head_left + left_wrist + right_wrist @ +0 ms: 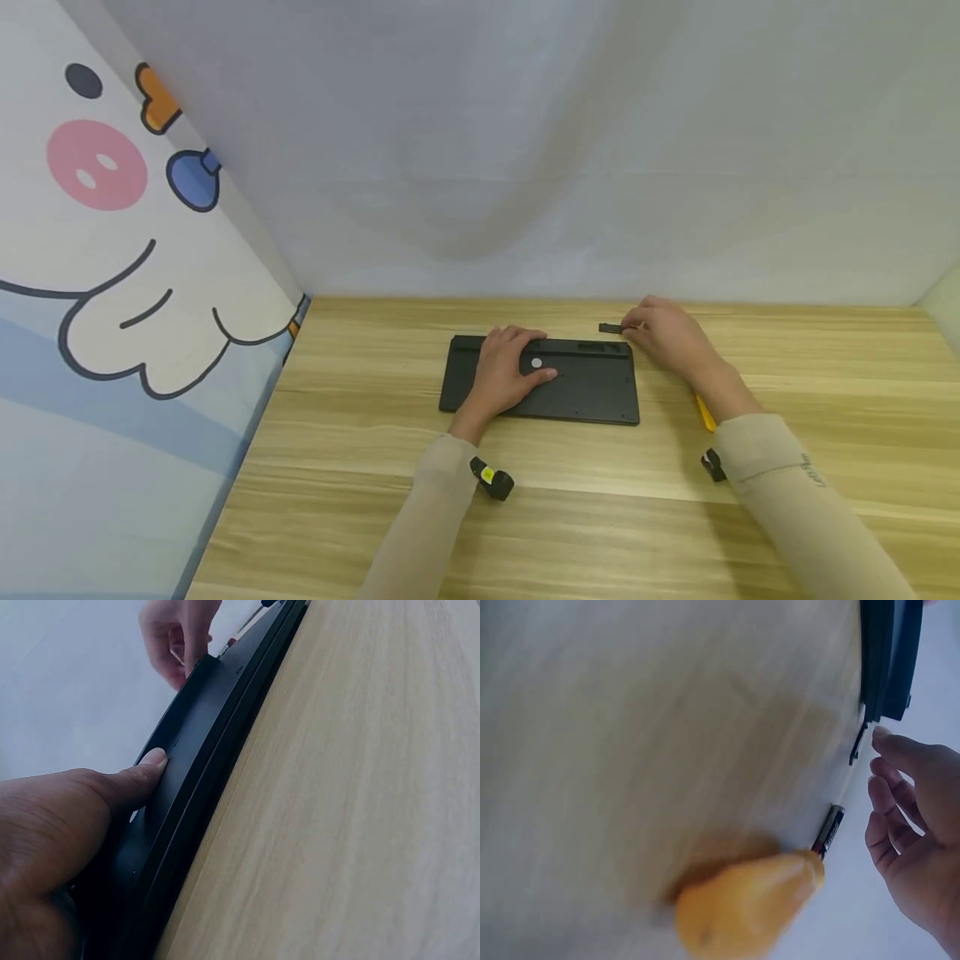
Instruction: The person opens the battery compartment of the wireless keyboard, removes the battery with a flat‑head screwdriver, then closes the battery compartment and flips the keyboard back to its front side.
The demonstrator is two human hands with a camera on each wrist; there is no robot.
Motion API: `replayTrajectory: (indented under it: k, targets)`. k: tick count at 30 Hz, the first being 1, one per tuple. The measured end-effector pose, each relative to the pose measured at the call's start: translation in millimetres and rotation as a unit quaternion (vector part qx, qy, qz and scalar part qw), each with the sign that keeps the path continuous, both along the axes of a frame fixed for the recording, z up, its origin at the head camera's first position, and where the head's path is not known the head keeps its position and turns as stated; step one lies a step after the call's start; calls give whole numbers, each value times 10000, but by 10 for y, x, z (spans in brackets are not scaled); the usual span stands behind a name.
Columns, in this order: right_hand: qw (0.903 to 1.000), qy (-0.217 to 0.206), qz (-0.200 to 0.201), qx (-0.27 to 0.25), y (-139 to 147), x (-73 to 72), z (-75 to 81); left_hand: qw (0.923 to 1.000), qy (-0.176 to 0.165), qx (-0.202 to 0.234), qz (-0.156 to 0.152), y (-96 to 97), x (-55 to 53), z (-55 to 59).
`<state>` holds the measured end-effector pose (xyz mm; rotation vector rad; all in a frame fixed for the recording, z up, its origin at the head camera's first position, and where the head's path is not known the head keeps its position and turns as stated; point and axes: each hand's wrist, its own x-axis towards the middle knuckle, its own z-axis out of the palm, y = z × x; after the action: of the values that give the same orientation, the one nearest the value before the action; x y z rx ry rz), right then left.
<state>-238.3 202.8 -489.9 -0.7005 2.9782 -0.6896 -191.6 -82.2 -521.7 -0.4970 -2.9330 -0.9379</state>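
In the head view, the left hand (pixel 504 375) grips the keyboard (pixel 592 392) at centre frame, thumb on its upturned underside, fingers bent over the far edge. The right hand (pixel 669 337), right of centre, has loosely bent fingers at the end of a small black strip (pixel 609 328); whether they pinch it, I cannot tell. The right wrist view shows a battery (pixel 829 831) and a blurred yellow object (pixel 750 904) at lower centre. Everything lies on a wooden table (pixel 337 500).
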Motion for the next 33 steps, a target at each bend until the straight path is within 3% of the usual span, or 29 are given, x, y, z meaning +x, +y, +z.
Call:
replayTrajectory:
  k: [8,18,33]
  targets:
    - [9995,108,-86,275,-78,-3,-47,10000,95,1,-27,-4,11,-18]
    - [9992,226,-115,314,-90,19,-57,10000,-72,19,-45,-11,29,5]
    - [9984,372,-281,334,-92,66,13,10000,-72,-18,-53,-25,24,1]
